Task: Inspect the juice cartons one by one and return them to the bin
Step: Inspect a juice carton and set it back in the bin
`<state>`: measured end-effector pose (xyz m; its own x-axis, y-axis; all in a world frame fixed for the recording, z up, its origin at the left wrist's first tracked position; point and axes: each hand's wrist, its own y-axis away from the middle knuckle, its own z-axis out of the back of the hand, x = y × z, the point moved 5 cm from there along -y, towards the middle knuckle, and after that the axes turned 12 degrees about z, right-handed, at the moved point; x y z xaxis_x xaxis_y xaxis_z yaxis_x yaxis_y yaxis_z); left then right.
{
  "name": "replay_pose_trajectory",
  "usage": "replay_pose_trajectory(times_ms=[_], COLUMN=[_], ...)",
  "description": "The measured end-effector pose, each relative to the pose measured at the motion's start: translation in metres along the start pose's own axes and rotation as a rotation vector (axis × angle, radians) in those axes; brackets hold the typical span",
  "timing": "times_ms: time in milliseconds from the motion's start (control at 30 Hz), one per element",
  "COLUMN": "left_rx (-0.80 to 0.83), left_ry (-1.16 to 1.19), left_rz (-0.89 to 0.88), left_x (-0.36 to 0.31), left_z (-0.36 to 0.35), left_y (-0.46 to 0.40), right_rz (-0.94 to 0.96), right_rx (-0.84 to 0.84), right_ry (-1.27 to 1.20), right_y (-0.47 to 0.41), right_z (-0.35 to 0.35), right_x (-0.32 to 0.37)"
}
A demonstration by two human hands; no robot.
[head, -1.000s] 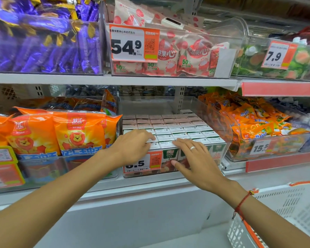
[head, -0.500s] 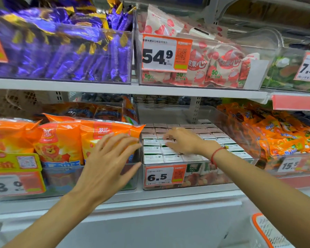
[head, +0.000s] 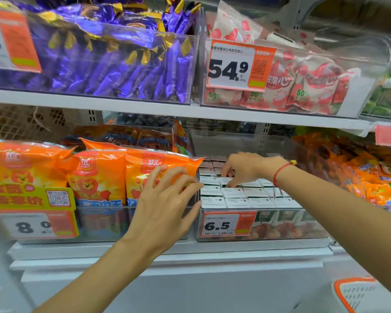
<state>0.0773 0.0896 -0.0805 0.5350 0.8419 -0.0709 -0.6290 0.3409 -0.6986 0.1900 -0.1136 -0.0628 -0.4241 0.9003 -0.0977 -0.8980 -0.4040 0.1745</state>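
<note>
Several white-topped juice cartons (head: 235, 196) stand packed in rows inside a clear plastic bin (head: 291, 227) on the lower shelf. My right hand (head: 244, 166) reaches into the middle rows from the right, with its fingers and thumb curled down and pinching the top of one carton. A red string bracelet is on that wrist. My left hand (head: 165, 204) hovers in front of the bin's left edge, fingers spread and straight, holding nothing.
A 6.5 price tag (head: 221, 225) sits on the bin's front. Orange snack bags (head: 99, 175) fill the bin to the left, and more orange packets (head: 370, 177) lie to the right. The upper shelf (head: 167, 109) hangs close above. A white basket with an orange rim (head: 366, 294) is at the lower right.
My right hand went from the bin's front row deeper into the middle rows and curled onto a carton. My left hand drew back off the cartons and opened wide. The view shifted left.
</note>
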Motion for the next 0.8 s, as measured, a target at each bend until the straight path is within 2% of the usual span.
replay_pose_trajectory(times_ms=[267,500,700,800], left_rx=[-0.028,-0.017,-0.006,-0.056], left_ry=[-0.003,-0.004,-0.024,-0.013], left_rz=[0.019,0.044,0.05,0.05], left_x=[0.001,-0.007,-0.003,-0.006], left_z=[0.0,0.002,0.001,0.007], left_y=[-0.001,-0.002,-0.002,-0.003], right_rz=[0.049,0.009,0.001,-0.006], right_rx=[-0.227,-0.391,-0.767,-0.994], right_ry=[-0.095,-0.318,-0.451,-0.631], right_y=[0.04,0.048,0.073,0.106], right_z=[0.002,0.0,0.034,0.033], right_x=[0.002,-0.001,0.013,0.032])
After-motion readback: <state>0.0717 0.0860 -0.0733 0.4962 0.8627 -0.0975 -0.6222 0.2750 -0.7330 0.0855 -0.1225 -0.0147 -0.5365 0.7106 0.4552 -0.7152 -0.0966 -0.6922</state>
